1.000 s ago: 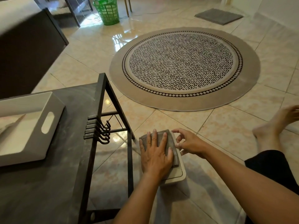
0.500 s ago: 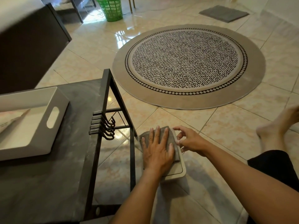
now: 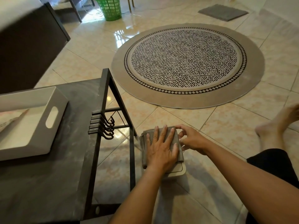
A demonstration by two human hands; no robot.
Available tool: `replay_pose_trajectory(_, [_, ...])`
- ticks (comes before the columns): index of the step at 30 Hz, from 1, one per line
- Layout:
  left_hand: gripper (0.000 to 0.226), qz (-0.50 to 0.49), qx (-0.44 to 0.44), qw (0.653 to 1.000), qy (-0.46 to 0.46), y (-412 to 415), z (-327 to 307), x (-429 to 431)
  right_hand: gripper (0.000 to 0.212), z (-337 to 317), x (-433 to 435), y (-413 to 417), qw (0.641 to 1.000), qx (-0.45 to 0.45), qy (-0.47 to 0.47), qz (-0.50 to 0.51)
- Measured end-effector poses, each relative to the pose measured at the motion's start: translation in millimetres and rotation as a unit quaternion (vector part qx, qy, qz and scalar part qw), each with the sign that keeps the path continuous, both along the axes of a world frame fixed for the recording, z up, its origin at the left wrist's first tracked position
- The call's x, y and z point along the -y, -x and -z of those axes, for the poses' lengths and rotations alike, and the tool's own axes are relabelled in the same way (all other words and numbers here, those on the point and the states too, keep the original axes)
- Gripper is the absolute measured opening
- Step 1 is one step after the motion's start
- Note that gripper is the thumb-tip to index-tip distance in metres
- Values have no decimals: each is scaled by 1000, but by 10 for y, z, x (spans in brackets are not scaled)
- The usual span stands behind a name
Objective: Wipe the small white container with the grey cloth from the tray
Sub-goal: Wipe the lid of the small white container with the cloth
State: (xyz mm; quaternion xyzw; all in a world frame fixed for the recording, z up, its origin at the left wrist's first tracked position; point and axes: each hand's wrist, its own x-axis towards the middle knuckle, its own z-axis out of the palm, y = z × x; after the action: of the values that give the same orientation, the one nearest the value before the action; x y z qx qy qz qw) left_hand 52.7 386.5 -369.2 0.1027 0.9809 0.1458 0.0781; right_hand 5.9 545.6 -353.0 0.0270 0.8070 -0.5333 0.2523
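The small white container (image 3: 178, 171) stands on the tiled floor beside the dark table. A folded grey cloth (image 3: 144, 139) lies over its lid and hides most of it. My left hand (image 3: 161, 147) presses flat on the cloth, fingers spread and pointing away from me. My right hand (image 3: 192, 139) holds the container's far right edge, fingertips curled at the cloth's corner. The white tray (image 3: 38, 139) with a cut-out handle sits on the table at the left.
The dark table (image 3: 48, 183) has a black metal frame (image 3: 111, 101) with several hooks (image 3: 105, 126) close to the left of the container. A round patterned rug (image 3: 187, 63) lies ahead. A bare foot (image 3: 275, 126) rests at the right. A green basket (image 3: 110, 8) stands far back.
My left hand and the cloth have slid slightly along the container's lid. My right hand stays at the edge. The camera has shifted a little.
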Motion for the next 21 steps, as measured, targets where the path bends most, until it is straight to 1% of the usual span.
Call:
replay_pose_trajectory(4, [66,-22,-5,1000,12,37,24,83,60,-36,-102,4,1000,5,5,13])
replay_pose_trajectory(6, [66,-14,2,1000,14,-31,38,67,62,-46,-120,-3,1000,12,8,10])
replay_pose_trajectory(10, [66,-7,-1,1000,10,-22,29,-36,79,-71,-150,11,997,64,22,-24])
replay_pose_trajectory(12, [67,-15,-3,1000,5,24,25,-49,83,-93,-179,15,996,75,30,-27])
replay_pose_trajectory(16, [68,-36,-4,999,0,-52,57,-52,83,-90,-195,-3,997,71,35,-25])
replay_pose_trajectory(21, [65,-7,-12,1000,0,-51,36,-123,82,-75,-238,4,996,73,45,-16])
